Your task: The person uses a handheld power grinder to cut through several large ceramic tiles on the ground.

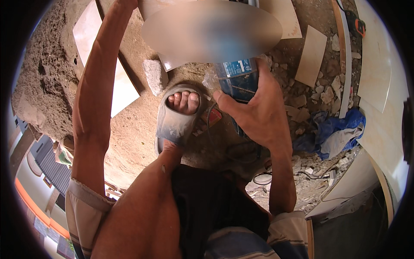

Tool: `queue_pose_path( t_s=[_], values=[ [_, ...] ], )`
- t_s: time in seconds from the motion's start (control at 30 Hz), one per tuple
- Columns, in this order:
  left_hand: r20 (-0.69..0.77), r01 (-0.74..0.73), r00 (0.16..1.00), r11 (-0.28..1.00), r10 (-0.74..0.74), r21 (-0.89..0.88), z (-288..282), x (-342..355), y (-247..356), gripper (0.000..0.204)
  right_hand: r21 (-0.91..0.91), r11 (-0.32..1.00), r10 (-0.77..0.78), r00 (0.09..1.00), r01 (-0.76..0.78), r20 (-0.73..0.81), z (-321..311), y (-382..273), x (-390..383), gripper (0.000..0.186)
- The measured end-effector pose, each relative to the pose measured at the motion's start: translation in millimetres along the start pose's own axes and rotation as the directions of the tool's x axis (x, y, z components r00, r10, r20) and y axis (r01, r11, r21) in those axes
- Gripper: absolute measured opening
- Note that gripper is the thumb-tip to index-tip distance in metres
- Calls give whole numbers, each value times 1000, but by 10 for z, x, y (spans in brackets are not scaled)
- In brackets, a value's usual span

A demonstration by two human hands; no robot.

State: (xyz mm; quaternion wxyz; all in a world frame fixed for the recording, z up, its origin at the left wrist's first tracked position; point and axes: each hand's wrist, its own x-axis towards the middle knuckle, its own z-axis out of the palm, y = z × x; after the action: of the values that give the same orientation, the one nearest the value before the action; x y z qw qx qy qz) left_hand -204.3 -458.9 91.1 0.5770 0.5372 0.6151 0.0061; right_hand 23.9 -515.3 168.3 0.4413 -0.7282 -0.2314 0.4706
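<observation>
My right hand [258, 110] is wrapped around the dark blue body of a power tool [235, 84], with the thumb across its near side. A cable [209, 118] curves on the ground beside it. The tool's far end is hidden by a blurred oval. My left arm [97, 90] reaches far forward over a pale tile [123, 88], and its hand is cut off by the upper edge. Between my arms, my foot in a grey sandal [177, 123] rests on the dirt, close to a rough whitish block [154, 77].
A cut tile piece [311, 56] lies among rubble at the right. Nearer are a crumpled blue and white sheet [334, 134] and a long narrow strip [343, 64]. Large tiles [379, 73] stand along the right side. A sand heap [47, 69] rises at the left.
</observation>
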Motion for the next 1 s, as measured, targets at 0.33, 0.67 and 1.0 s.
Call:
queue_pose_path(
  t_s=[0.33, 0.67, 1.0],
  values=[
    [2, 7, 1000, 1000, -7, 7, 27, -35, -26, 92, -5, 999, 49, 998, -49, 33, -38, 7, -71, 58],
    [-2, 0, 1000, 1000, 0, 8, 40, -60, -38, 93, 24, 997, 67, 997, -68, 35, -48, 32, -162, 58],
    [-2, -7, 1000, 1000, 7, 8, 52, -65, -12, 94, 21, 998, 57, 998, -57, 36, -66, 88, -231, 61]
  ],
)
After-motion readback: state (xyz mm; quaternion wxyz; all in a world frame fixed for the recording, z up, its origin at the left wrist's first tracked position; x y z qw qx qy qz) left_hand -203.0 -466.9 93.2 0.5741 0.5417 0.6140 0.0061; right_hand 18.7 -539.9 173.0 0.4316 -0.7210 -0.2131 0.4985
